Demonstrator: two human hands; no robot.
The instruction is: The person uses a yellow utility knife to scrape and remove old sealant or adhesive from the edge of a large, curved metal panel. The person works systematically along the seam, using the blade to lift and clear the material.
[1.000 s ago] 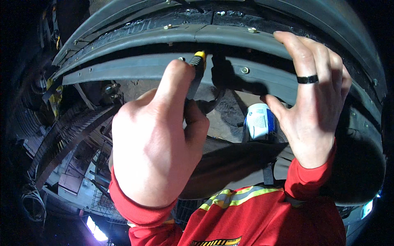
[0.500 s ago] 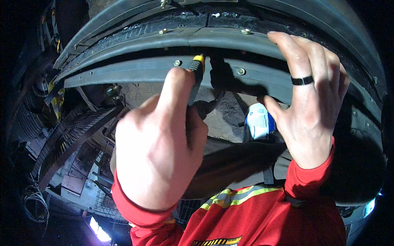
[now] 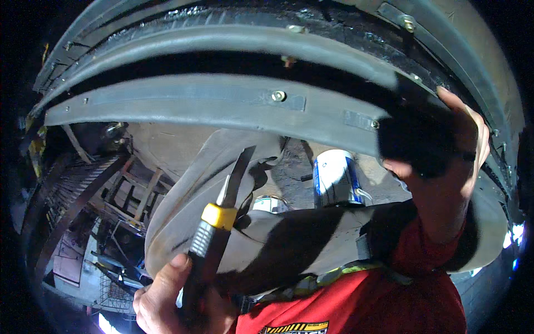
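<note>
Closed around the handle of a utility knife (image 3: 219, 216) with a yellow collar, my left hand (image 3: 164, 298) is low in view, below the curved dark band. The knife points up and away, its blade end over my grey trouser leg, apart from the band. My right hand (image 3: 470, 136) grips the right part of the lower dark rubber-like strip (image 3: 222, 107), fingers over the upper side and thumb under the edge. Its palm is in deep shadow. A bolt (image 3: 278, 96) with a nut sits on the strip's face.
Beyond my leg stand a white and blue container (image 3: 335, 172) and a smaller tin (image 3: 270, 204). Another bolt (image 3: 409, 22) shows on the outer band at upper right. To the left are a slatted curved frame (image 3: 72, 186) and a wooden frame (image 3: 147, 195).
My left hand has drawn the knife away from the strip, down toward my body. My right hand has shifted right and now holds the strip's edge. The whole view has also shifted.
</note>
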